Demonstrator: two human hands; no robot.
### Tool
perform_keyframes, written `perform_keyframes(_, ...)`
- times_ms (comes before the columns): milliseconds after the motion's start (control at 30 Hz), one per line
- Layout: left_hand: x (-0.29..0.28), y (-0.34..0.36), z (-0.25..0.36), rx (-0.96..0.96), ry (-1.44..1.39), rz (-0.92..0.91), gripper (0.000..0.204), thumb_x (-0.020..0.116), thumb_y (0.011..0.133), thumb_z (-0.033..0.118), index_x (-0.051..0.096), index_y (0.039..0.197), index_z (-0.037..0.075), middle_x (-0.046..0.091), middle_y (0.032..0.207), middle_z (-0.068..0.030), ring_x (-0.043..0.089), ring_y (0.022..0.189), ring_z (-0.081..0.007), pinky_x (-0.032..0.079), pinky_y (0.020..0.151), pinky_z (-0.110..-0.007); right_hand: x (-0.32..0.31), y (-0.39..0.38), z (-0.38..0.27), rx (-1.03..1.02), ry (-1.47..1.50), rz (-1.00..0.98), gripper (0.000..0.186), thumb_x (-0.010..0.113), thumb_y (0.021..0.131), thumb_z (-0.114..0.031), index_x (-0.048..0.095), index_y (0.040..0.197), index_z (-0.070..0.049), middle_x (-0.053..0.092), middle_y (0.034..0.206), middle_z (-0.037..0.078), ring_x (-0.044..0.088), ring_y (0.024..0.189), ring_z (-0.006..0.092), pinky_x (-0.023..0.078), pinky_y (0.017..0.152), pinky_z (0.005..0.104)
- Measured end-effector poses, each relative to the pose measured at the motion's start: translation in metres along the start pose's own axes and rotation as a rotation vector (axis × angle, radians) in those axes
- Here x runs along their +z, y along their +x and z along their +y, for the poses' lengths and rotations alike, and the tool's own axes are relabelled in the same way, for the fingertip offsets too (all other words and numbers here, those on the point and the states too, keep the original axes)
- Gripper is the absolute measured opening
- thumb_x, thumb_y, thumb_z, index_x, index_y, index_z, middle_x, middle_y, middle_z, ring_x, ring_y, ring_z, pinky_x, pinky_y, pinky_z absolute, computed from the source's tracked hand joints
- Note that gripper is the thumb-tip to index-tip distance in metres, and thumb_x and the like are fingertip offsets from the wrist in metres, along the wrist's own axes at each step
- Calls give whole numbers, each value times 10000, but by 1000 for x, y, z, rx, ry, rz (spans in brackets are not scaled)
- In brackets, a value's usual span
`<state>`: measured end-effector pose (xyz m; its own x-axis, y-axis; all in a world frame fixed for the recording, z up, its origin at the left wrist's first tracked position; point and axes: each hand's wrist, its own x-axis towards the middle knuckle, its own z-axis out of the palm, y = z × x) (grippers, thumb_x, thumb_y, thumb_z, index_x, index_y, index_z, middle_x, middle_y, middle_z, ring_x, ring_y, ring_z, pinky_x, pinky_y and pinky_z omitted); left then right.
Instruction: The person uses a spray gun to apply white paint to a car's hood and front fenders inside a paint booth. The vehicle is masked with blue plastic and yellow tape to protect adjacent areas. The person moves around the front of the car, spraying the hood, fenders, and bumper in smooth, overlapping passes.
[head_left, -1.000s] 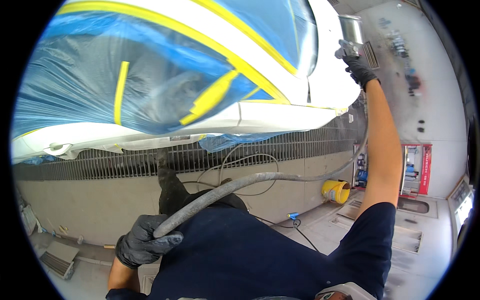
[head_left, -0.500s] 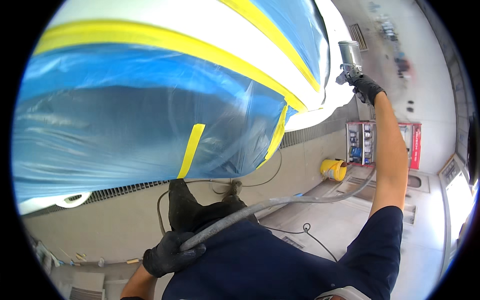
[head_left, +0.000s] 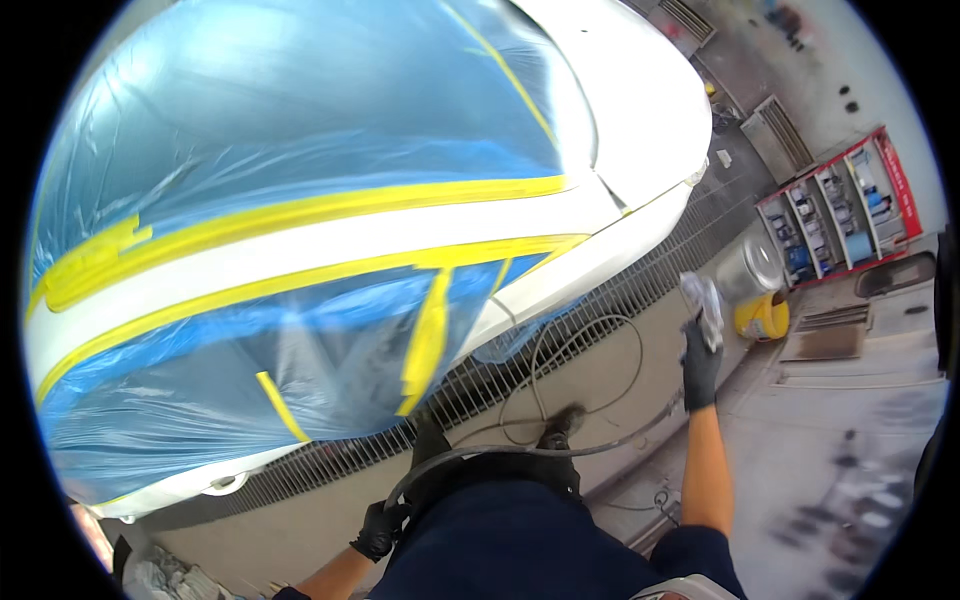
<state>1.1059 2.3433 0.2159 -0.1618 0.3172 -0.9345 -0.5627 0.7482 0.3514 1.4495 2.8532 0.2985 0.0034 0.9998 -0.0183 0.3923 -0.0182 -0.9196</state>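
Observation:
My right hand (head_left: 701, 372), in a black glove, is wrapped round a spray gun (head_left: 706, 303) to the right of the car. A silver cup (head_left: 742, 272) shows at the gun's upper end. The gun's front is blurred. Low in front of me, my gloved left hand (head_left: 380, 530) is closed round a grey hose (head_left: 450, 455), which runs across my body toward my right hand. On my left stands a white car (head_left: 655, 95), partly covered with blue masking film (head_left: 300, 90) edged with yellow tape (head_left: 330, 215). The gun is apart from the car.
A floor grate (head_left: 660, 265) runs beneath the car's edge. Loops of thin hose (head_left: 640, 350) lie on the floor by my feet. A yellow bucket (head_left: 762, 318) and a red-framed shelf rack (head_left: 884, 160) with several containers stand to the right, near the paint-marked wall.
My right hand has lowered the spray gun away from the car's far end, and the gun has tilted. My left hand still grips the hose. The view has turned, showing more of the car.

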Motion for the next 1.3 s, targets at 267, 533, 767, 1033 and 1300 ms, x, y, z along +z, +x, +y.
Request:
perform_keyframes(267, 178, 90, -73, 321, 697, -13, 252, 569, 945, 239, 656, 968, 4, 604, 762, -105, 568, 621, -230, 454, 600, -390, -187, 0, 154, 222, 369, 68, 191, 601, 956, -192, 636, 1070, -44, 592, 812, -4, 481, 553, 36, 366, 460, 210)
perform_keyframes(533, 425, 114, -15, -104, 833, 25, 371, 453, 980, 334, 678, 1079, 57, 677, 945, -209, 664, 817, -354, 494, 769, -459, -358, 126, 195, 266, 353, -85, 170, 691, 876, -86, 656, 1026, -14, 607, 804, -17, 528, 703, 54, 424, 618, 240)
perform_keyframes(767, 637, 202, 62, -68, 1026, 12, 385, 458, 974, 351, 676, 1087, 54, 675, 971, -206, 660, 847, -353, 492, 784, -452, -393, 375, 229, 102, 341, -509, 247, 698, 867, -77, 657, 1098, 3, 680, 919, 46, 625, 838, 103, 511, 753, 272)
perform_keyframes(1033, 871, 262, 220, -62, 1033, 41, 403, 465, 968, 371, 673, 1096, 51, 673, 1001, -203, 656, 881, -352, 491, 801, -443, -377, 722, 234, 81, 482, -493, 250, 720, 848, -113, 664, 1074, -21, 681, 922, 48, 625, 808, 106, 513, 731, 286)
perform_keyframes(1300, 1070, 304, 430, -48, 1039, 158, 422, 472, 962, 391, 670, 1105, 47, 672, 1031, -199, 652, 915, -350, 489, 817, -434, -429, 1025, 233, 90, 601, -395, 261, 697, 885, -148, 650, 1122, -49, 632, 916, -17, 578, 793, 84, 460, 675, 265)
